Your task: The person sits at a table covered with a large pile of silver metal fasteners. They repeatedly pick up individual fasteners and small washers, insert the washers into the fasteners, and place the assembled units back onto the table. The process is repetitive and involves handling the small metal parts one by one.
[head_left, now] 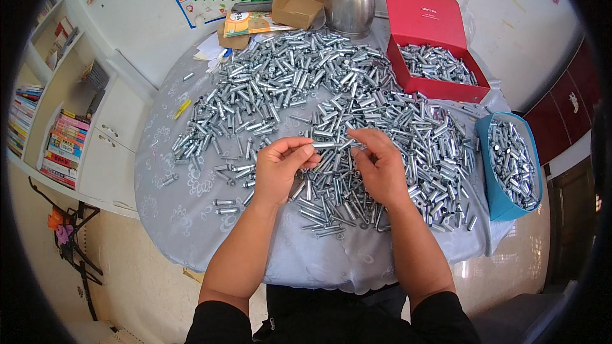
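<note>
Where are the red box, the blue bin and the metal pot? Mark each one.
red box [422, 15]: head view, on the inside of its raised lid.
blue bin [489, 181]: head view, on its near outer wall.
metal pot [350, 9]: head view, on its shiny side wall.

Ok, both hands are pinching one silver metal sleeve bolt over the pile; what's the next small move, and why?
Probably lift the silver metal sleeve bolt clear of the pile before working it further: the left hand and right hand hold it by its ends just above loose pieces that could snag.
</note>
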Demonstrator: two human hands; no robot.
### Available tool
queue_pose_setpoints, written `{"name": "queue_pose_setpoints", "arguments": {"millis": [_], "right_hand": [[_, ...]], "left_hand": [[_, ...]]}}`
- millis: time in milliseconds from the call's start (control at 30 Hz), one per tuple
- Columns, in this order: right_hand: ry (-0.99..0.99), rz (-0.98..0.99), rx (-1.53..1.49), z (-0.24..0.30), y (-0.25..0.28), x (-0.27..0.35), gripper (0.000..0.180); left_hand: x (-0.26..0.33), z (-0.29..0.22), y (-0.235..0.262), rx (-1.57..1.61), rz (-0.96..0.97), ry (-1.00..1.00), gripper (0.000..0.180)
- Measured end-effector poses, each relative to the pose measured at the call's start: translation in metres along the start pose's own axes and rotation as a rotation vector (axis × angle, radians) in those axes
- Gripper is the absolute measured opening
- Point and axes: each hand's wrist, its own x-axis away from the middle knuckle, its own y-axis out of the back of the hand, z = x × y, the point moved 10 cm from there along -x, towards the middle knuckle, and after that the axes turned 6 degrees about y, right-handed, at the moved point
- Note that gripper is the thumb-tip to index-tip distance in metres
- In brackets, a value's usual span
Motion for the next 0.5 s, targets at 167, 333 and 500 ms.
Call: {"name": "queue_pose_setpoints", "arguments": {"millis": [167,333,500], "right_hand": [[-0.016,0.084,-0.075,0.008,-0.012,0.003,0.031],[0.005,0.136,-0.043,0.000,-0.017,0.005,0.022],[-0.285,0.072,-0.286,-0.034,-0.017,0.012,0.013]], "left_hand": [[0.003,0.004,-0.013,-0.022,0.054,-0.002,0.018],[0.003,0.006,-0.014,-0.040,0.084,0.004,0.019],[0.003,-0.004,-0.013,-0.080,0.085,-0.033,0.014]]}}
